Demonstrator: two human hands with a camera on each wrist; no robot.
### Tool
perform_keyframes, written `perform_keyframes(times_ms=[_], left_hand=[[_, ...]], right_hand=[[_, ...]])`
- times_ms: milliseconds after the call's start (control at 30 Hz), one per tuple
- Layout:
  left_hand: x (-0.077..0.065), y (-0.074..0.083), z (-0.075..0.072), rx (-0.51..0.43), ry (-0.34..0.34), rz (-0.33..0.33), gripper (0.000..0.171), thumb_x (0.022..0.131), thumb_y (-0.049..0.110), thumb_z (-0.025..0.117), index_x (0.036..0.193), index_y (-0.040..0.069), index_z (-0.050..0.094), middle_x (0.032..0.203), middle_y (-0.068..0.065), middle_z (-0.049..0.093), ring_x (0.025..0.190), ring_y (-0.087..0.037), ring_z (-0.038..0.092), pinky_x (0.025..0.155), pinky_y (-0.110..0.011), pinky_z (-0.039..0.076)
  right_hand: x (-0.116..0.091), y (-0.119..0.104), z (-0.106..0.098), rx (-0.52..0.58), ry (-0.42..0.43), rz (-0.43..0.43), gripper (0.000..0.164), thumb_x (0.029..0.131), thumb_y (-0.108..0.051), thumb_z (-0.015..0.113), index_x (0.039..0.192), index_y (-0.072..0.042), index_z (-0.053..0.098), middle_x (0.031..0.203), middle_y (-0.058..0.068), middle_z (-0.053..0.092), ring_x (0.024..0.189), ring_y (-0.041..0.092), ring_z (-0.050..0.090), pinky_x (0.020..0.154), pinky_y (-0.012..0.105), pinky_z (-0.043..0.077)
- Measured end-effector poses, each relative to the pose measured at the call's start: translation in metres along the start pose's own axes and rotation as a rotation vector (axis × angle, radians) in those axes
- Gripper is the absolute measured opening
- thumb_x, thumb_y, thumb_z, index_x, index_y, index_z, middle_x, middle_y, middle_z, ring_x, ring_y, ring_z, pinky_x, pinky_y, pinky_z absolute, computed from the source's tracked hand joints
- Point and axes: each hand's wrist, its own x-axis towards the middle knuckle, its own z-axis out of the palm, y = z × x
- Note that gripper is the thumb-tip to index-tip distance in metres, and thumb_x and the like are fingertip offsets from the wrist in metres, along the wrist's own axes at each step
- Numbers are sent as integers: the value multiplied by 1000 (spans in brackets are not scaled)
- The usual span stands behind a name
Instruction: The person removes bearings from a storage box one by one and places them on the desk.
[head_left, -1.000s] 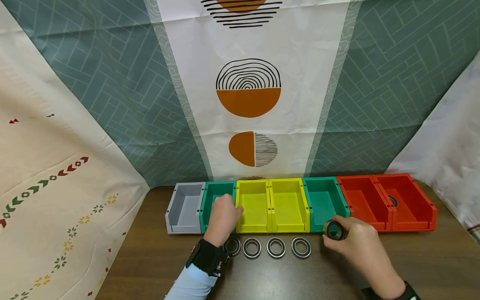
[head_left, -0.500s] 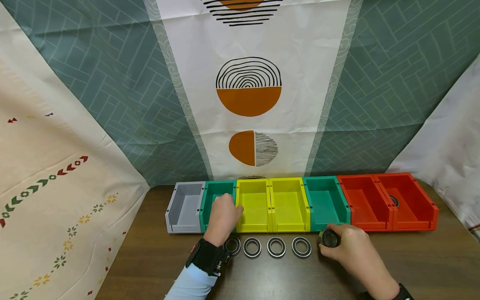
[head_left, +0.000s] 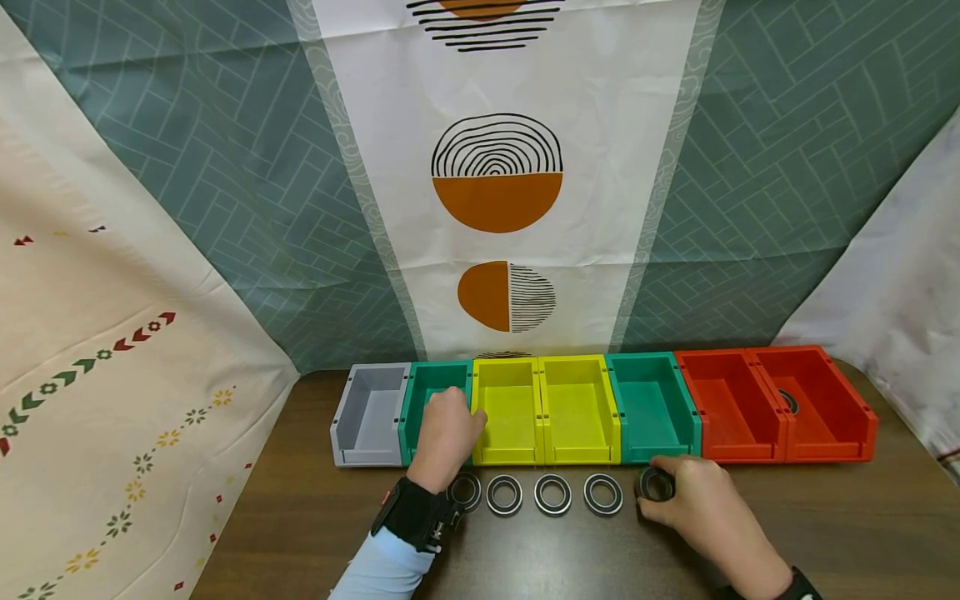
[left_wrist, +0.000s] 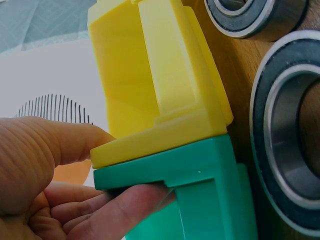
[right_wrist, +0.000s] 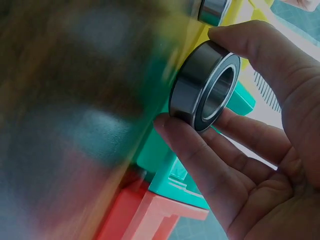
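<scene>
My right hand (head_left: pixel 701 500) holds a ball bearing (head_left: pixel 657 483) by its rim, thumb on one side and fingertip on the other, in front of the right green bin (head_left: pixel 651 408). The right wrist view shows that bearing (right_wrist: pixel 205 85) lying flat on or just at the table. My left hand (head_left: pixel 447 437) pinches the adjoining walls of the left green bin (left_wrist: pixel 210 185) and a yellow bin (left_wrist: pixel 165 135), thumb on the yellow side, fingers inside the green. Several more bearings (head_left: pixel 552 495) lie flat in a row before the bins; my left wrist partly covers the leftmost.
A grey bin (head_left: pixel 370 417) ends the bin row at the left, and two red bins (head_left: pixel 731 408) end it at the right. One bearing (head_left: pixel 787 402) sits in the far right red bin. Behind the brown table (head_left: pixel 300 533) hangs a patterned cloth (head_left: pixel 600 208).
My right hand has brought the bearing down from near the right green bin's front edge to the end of the row, tipping it flatter. My left hand has stayed put.
</scene>
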Motion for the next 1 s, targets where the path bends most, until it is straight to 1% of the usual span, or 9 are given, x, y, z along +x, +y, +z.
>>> perform_keyframes(times_ms=[233, 433, 600, 667, 800, 1000], left_hand=[[0, 0, 1, -2, 4, 9, 26, 85, 25, 65, 75, 3, 55, 56, -2, 40, 45, -16, 48, 41, -24, 40], [0, 0, 1, -7, -2, -4, 25, 85, 25, 64, 78, 2, 56, 55, -3, 45, 44, -15, 49, 40, -23, 40], [-2, 0, 0, -14, -13, -8, 25, 85, 24, 64, 77, 2, 57, 55, -3, 43, 44, -16, 49, 40, -24, 40], [-1, 1, -1, -12, -16, -12, 25, 85, 25, 64, 79, 2, 57, 56, -3, 44, 45, -16, 49, 41, -23, 40], [-1, 1, -1, 0, -17, -17, 26, 85, 25, 64, 84, 0, 58, 59, -4, 48, 47, -16, 49, 42, -23, 41], [0, 1, -1, 2, -14, -18, 26, 85, 25, 64, 81, 1, 58, 58, -5, 48, 46, -16, 49, 41, -24, 41]], right_hand=[[0, 0, 2, 1, -29, 12, 52, 60, -30, 82, 102, -6, 65, 90, 2, 62, 73, 15, 54, 70, 40, 51], [0, 1, 3, -2, -47, 18, 52, 59, -30, 83, 102, -6, 66, 89, 2, 62, 71, 14, 53, 69, 39, 51], [1, 1, 3, 12, -68, 31, 53, 59, -31, 84, 102, -6, 65, 89, 2, 62, 70, 14, 52, 69, 39, 51], [0, 1, 3, 15, -77, 34, 53, 59, -31, 84, 102, -6, 65, 89, 1, 61, 70, 14, 52, 70, 39, 51], [-1, 0, 3, 2, -74, 24, 50, 61, -31, 83, 101, -7, 65, 88, 1, 61, 70, 14, 52, 69, 39, 51], [-1, -1, 2, -1, -61, 24, 45, 63, -30, 82, 100, -9, 65, 87, 0, 61, 71, 15, 53, 71, 41, 51]])
